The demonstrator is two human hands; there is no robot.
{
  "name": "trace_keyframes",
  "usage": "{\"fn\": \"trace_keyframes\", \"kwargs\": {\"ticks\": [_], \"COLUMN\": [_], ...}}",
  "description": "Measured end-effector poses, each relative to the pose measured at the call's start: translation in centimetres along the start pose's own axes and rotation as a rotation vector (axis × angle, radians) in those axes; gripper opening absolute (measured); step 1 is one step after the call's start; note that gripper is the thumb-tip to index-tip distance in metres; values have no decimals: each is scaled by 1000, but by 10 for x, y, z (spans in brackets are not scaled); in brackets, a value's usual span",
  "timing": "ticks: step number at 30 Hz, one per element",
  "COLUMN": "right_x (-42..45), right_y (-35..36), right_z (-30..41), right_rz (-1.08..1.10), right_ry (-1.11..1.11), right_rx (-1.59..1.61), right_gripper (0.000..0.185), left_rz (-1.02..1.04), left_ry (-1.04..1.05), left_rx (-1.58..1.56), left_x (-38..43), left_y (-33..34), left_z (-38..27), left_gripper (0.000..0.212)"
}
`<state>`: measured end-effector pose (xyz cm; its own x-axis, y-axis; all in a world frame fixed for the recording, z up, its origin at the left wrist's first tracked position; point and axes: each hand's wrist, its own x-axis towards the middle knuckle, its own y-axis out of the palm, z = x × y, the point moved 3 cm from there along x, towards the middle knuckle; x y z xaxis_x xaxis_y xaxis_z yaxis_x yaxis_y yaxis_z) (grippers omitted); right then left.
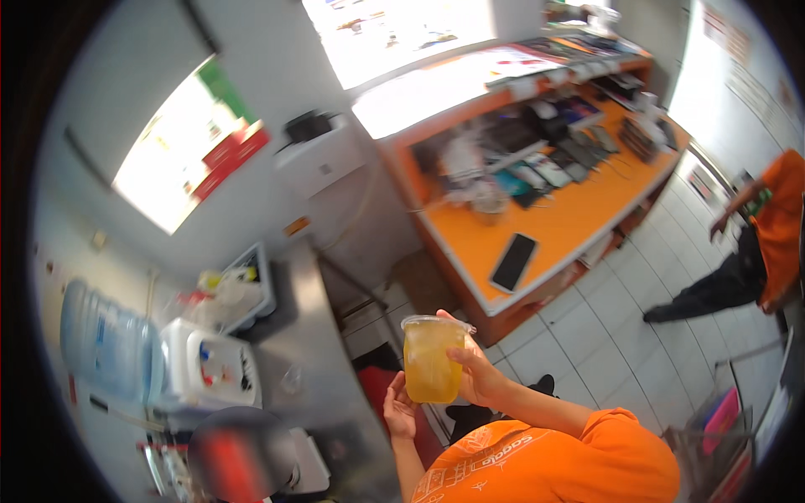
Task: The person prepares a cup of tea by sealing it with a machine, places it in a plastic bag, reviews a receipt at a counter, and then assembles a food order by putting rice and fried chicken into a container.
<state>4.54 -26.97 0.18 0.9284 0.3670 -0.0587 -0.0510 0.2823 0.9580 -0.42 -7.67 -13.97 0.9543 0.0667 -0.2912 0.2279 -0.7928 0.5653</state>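
Observation:
A clear plastic cup of yellow liquid, with a clear rim at its top, is held up before my orange shirt. My right hand grips it from the right, thumb across the front and fingers behind. At the lower left side of the cup, my left hand rests its curled fingers against it near the base. Part of those fingers is hidden behind the cup.
A stainless steel counter at left carries a white water dispenser with a blue bottle and a grey bin. An orange desk holds several phones. At right, a person in orange stands on the tiled floor.

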Motion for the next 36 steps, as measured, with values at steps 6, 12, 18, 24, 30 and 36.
{"fn": "trace_keyframes", "kwargs": {"ticks": [6, 12, 18, 24, 30, 36], "right_x": [-93, -201, -290, -350, -381, -453], "right_y": [-61, -107, -143, -176, -188, -200], "right_z": [114, 222, 310, 388, 479, 562], "right_rz": [-219, -340, -564, -776, -623, -380], "right_ry": [-203, -558, -940, -1182, -1276, -1456], "right_rx": [197, 332, 376, 248, 284, 251], "right_gripper": [59, 51, 50, 53, 56, 63], "left_rz": [290, 607, 887, 1461, 1799, 2215], "left_ry": [-210, -487, -562, 435, 874, 713], "left_rx": [129, 248, 602, 740, 631, 481], "left_x": [38, 25, -2, -98, -107, -159], "left_y": [141, 294, 415, 609, 744, 879], "left_z": [69, 188, 273, 278, 358, 432], "left_gripper": [51, 54, 57, 67, 65, 54]}}
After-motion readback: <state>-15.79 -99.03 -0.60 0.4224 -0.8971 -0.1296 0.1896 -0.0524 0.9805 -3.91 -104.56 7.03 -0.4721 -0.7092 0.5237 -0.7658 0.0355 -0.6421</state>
